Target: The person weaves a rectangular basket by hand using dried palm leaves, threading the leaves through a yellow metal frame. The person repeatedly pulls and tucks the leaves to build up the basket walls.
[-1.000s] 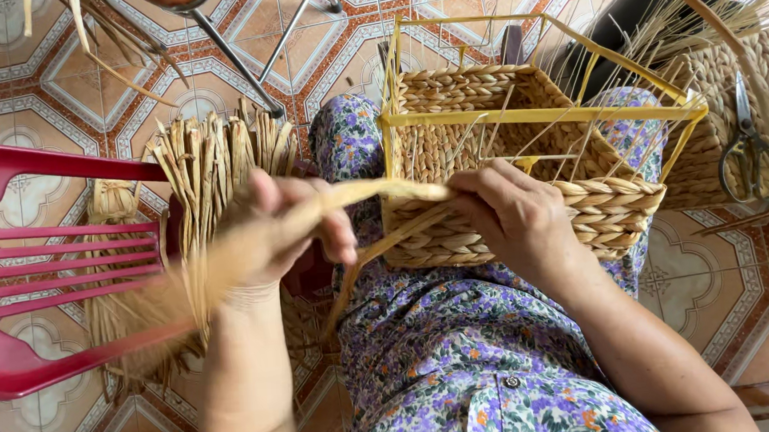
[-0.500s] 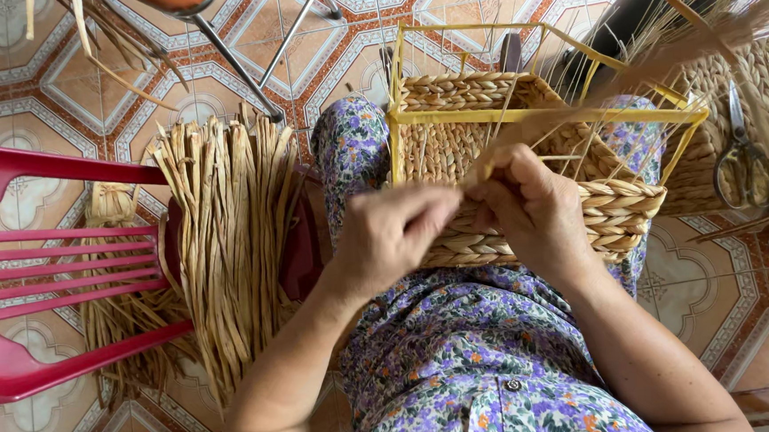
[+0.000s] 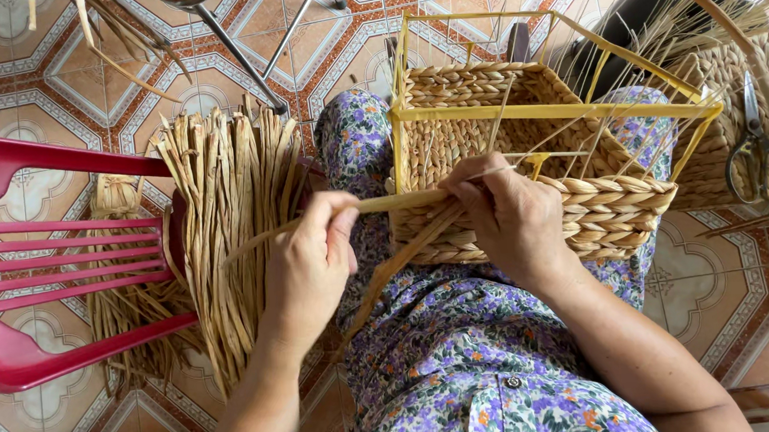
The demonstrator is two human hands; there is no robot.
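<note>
Pinching one straw strand point(image 3: 393, 203), both hands' point(image 3: 307, 265) point(image 3: 509, 222) grips close beside the half-woven basket point(image 3: 522, 145).

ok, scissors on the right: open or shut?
Shut. The scissors lie on a woven piece with blades together, pointing up the frame, handles low. Neither hand touches them.

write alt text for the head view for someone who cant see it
Seen from above, a person's left hand and right hand hold a straw strand against a half-woven basket on their lap; a straw bundle lies across a red chair.
</note>
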